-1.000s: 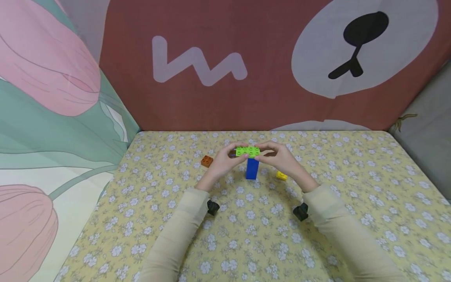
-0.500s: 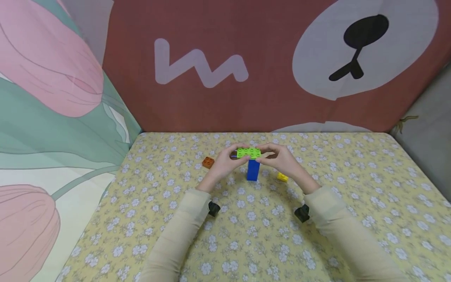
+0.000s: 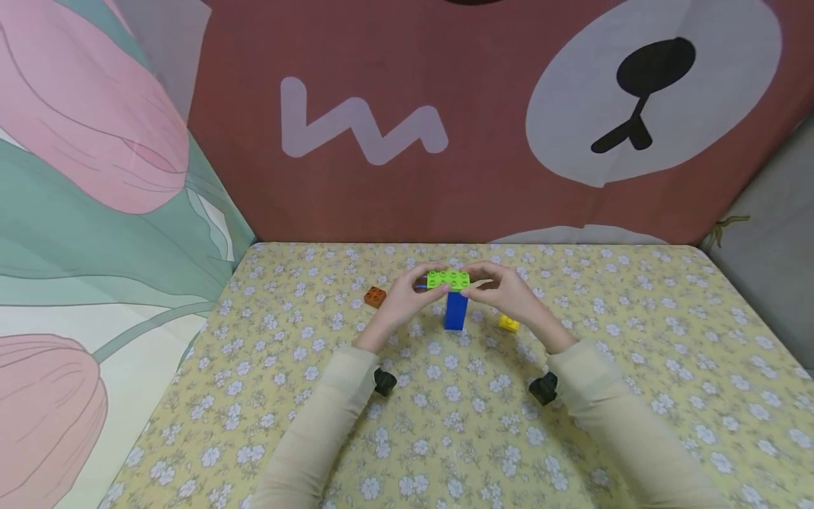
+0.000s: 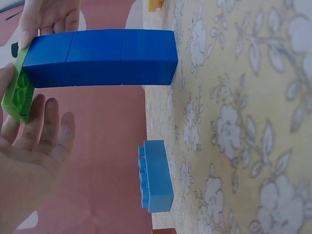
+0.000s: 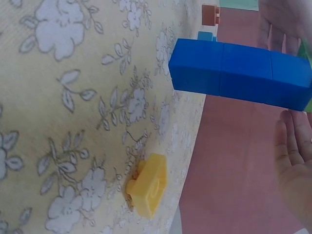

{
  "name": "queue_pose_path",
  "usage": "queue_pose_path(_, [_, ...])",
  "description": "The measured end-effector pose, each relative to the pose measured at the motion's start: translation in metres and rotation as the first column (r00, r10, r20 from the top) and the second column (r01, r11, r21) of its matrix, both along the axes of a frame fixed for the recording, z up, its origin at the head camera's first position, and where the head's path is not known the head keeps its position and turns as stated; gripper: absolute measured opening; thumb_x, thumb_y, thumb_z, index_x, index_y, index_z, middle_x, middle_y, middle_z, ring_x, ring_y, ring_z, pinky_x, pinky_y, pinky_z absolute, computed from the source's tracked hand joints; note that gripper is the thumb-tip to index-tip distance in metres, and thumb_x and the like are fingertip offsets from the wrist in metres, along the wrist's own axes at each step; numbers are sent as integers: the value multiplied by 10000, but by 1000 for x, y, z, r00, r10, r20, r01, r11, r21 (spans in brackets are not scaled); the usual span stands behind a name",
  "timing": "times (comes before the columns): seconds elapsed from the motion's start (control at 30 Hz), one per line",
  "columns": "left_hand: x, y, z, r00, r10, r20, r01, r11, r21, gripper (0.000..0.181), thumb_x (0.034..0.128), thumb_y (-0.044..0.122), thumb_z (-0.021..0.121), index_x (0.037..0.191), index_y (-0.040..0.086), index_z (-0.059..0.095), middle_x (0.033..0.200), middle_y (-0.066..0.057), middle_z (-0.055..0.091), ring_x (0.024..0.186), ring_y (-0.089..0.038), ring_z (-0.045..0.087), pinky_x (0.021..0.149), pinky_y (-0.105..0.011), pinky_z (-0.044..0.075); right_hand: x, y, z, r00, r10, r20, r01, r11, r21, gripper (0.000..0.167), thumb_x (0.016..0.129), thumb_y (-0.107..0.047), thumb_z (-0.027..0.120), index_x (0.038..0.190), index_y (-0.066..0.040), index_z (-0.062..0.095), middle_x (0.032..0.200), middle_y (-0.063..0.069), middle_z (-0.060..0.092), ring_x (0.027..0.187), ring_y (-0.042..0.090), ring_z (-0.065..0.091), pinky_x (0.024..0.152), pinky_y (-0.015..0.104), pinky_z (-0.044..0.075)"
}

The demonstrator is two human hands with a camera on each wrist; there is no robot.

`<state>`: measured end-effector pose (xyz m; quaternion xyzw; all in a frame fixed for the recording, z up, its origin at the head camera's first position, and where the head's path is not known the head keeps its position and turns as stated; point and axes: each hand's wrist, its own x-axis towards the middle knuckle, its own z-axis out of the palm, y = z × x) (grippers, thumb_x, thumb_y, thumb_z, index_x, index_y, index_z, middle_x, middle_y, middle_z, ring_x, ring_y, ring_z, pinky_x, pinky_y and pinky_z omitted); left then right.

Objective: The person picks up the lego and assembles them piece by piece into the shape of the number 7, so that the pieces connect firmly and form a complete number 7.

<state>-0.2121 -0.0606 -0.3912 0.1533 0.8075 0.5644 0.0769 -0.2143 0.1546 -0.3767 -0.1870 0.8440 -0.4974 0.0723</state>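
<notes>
Pinching studded lime-green plastic brick (image 3: 448,280) in left hand (image 3: 402,302) and right hand (image 3: 514,295) atop three-block blue plastic column (image 3: 456,312) — leaving loose square orange brick (image 3: 375,296), yellow brick (image 3: 509,323), oblong light-blue brick (image 4: 160,176).

No words, labels, brands or numbers can be read. The red backdrop (image 3: 381,205) bears a pale zigzag (image 3: 367,131), a bare printed stroke that spells nothing legible. On one face of the yellow brick (image 5: 150,186) the right wrist view shows a curved mark, too blurred to make out. Any lettering on the green brick's (image 3: 448,281) studs is too small to tell.
</notes>
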Motion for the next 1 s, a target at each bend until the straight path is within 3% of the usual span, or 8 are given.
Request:
queue_pose_path(0.2, [2,-1,0,1000,16,21,-17,999,37,490,902,319,667,1363,241,523,1308,-42,561,1128,-231,604,892,-359,552,-1,2,3,1000,20,20,-21,999,36,470,908,-252,666,1325,-74,539,1292,162,576,1191,319,544,991,470,484])
queue_pose_path(0.5, [3,-2,1,998,19,56,-22,999,48,491,891,320,681,1353,287,517,1274,-81,579,1144,-226,599,906,-367,547,-1,4,4,999,-9,34,6,998,69,451,905,-261,668,1301,-74,560,1283,161,592,1179,342,560,916,442,535])
queue_pose_path(0.77, [1,2,-3,999,23,43,-24,1000,20,620,884,333,689,1434,238,421,1342,-72,539,1184,-231,564,924,-390,536,-4,13,3,997,-79,20,77,994,74,497,914,-283,655,1336,-52,534,1303,188,568,1184,344,550,907,445,539])
queue_pose_path(1.0, [-2,12,-13,994,24,106,-27,999,27,587,894,284,684,1421,196,439,1334,-92,551,1186,-237,557,912,-366,535,-6,34,10,986,-162,40,160,986,49,546,930,-323,625,1389,-62,485,1349,193,520,1239,346,501,978,499,482])
